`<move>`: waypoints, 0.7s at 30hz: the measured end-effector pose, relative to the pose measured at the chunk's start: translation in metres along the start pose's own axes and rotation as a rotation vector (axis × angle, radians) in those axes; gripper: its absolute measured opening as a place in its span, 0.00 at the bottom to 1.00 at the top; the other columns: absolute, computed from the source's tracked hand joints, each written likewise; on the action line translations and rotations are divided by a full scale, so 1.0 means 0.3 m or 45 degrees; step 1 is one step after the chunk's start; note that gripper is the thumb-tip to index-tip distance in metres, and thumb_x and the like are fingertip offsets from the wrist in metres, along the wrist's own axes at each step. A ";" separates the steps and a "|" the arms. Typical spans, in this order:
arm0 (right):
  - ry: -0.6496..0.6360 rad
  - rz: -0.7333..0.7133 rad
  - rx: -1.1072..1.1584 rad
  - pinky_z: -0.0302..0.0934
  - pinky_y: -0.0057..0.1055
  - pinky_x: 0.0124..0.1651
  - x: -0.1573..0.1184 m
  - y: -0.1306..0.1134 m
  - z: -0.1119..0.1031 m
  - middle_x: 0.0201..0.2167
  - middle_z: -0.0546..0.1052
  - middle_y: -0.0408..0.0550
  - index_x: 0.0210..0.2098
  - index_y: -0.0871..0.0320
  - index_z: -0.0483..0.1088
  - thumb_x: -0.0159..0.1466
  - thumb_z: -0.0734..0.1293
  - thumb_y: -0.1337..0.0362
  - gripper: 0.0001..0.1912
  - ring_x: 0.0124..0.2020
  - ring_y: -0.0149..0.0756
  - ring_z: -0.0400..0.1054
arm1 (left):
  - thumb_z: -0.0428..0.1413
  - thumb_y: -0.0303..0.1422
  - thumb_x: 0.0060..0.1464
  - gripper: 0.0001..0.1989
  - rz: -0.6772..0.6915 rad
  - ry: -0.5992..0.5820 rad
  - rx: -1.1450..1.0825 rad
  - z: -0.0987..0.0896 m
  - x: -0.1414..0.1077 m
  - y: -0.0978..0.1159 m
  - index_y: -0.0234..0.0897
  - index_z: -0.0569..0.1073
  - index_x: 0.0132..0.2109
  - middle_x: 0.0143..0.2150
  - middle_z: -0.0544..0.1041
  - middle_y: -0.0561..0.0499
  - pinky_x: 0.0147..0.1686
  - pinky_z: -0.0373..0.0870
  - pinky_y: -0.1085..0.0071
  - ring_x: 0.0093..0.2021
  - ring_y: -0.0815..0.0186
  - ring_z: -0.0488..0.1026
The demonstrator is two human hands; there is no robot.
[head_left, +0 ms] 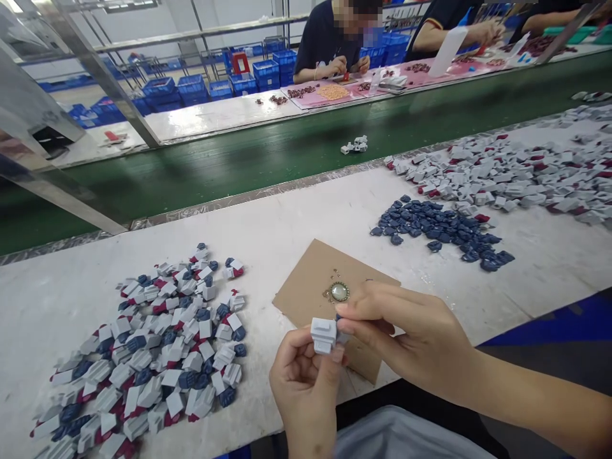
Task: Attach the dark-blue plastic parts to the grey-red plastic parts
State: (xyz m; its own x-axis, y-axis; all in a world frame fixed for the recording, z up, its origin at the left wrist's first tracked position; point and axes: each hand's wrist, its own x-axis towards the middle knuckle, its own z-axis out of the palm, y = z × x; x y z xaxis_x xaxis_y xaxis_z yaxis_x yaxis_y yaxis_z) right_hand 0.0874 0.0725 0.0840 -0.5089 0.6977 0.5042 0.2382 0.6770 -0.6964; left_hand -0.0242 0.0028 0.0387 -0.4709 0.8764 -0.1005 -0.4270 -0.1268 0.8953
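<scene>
My left hand (306, 389) grips a light grey blocky plastic part (323, 335) between thumb and fingers. At the part's right side, my right hand (411, 325) pinches a small dark blue piece (339, 317), mostly hidden by the fingertips. The two pieces touch, or nearly so; I cannot tell how they are joined. Beneath the hands lies a brown cardboard sheet (306, 280). On it sits a round, bead-rimmed dish (339, 292) with a pale shiny centre, tiny bits scattered around it.
Grey parts with dark blue and dark red pieces are heaped at left (162, 344). Toward the right are a dark blue pile (430, 223) and a grey-and-red pile (516, 172). A green conveyor belt (239, 159) carries a few grey parts; beyond it, co-workers (320, 44) handle small pieces.
</scene>
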 end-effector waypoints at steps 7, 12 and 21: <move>0.194 0.131 0.082 0.61 0.26 0.27 -0.047 0.017 0.063 0.24 0.70 0.43 0.31 0.57 0.66 0.61 0.62 0.74 0.07 0.27 0.30 0.65 | 0.64 0.33 0.41 0.08 -0.182 0.158 -0.075 0.042 -0.007 0.003 0.35 0.73 0.29 0.24 0.78 0.54 0.29 0.72 0.82 0.25 0.74 0.75; 0.251 0.334 0.190 0.60 0.28 0.29 -0.079 0.020 0.088 0.24 0.70 0.43 0.29 0.56 0.67 0.62 0.62 0.70 0.06 0.27 0.31 0.65 | 0.65 0.32 0.40 0.09 -0.212 0.154 -0.064 0.035 0.004 0.000 0.35 0.73 0.29 0.21 0.76 0.55 0.26 0.71 0.82 0.22 0.75 0.72; 0.343 0.649 0.394 0.61 0.29 0.32 0.080 0.067 -0.012 0.33 0.75 0.48 0.37 0.55 0.73 0.67 0.50 0.50 0.25 0.34 0.33 0.67 | 0.66 0.35 0.36 0.13 -0.466 0.051 -0.056 0.059 0.033 0.020 0.36 0.70 0.29 0.21 0.75 0.56 0.23 0.69 0.82 0.22 0.73 0.73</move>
State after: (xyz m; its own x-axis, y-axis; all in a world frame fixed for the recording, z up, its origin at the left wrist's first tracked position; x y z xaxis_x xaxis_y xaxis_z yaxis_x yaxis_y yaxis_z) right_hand 0.0829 0.1037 0.0838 -0.1604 0.9749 0.1542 0.1248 0.1750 -0.9766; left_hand -0.0177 0.0191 0.0508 -0.3104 0.8485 -0.4287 -0.6055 0.1712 0.7772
